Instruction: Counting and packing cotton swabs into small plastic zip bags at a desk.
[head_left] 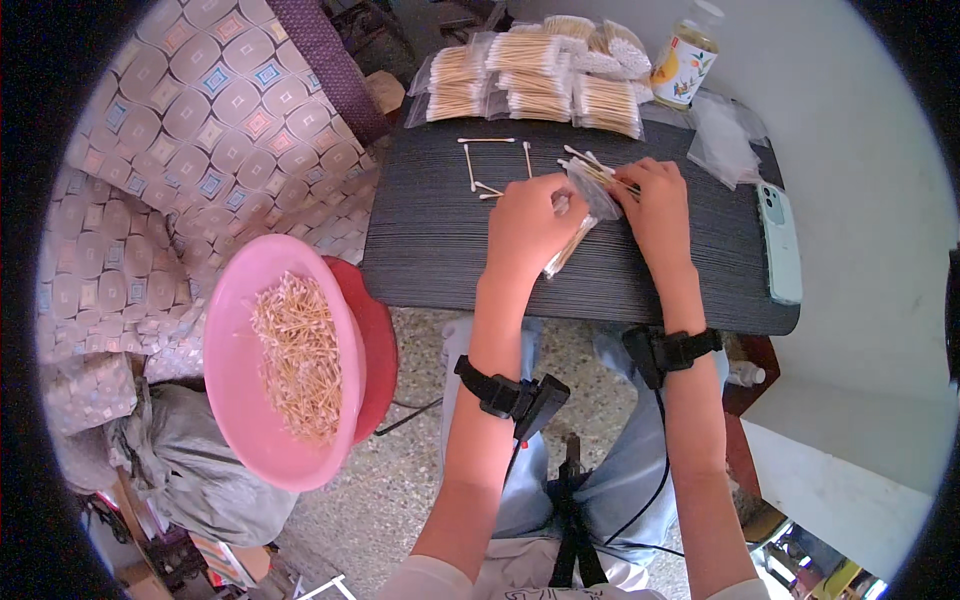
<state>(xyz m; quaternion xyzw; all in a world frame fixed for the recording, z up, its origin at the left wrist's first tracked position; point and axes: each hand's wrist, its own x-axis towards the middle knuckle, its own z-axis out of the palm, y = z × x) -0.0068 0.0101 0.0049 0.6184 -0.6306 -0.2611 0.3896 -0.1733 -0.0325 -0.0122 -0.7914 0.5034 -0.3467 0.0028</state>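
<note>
My left hand point(530, 222) is closed on a small clear plastic bag point(597, 200) above the dark table. Some cotton swabs point(568, 252) show below that hand, at the bag's lower end. Close by on the right, my right hand point(657, 205) pinches a few cotton swabs point(590, 168) at the bag's upper edge. Its fingertips partly cover them, and I cannot tell how far they reach into the bag. Beyond my left hand several loose swabs point(486, 140) lie on the tabletop.
Filled swab bags point(530, 75) are stacked at the table's point(430, 255) far edge, beside a bottle point(686, 58). Flat clear bags point(722, 140) and a pale phone point(780, 243) lie on the right. A pink basin point(228, 375) of loose swabs sits on a red stool point(380, 350) at left.
</note>
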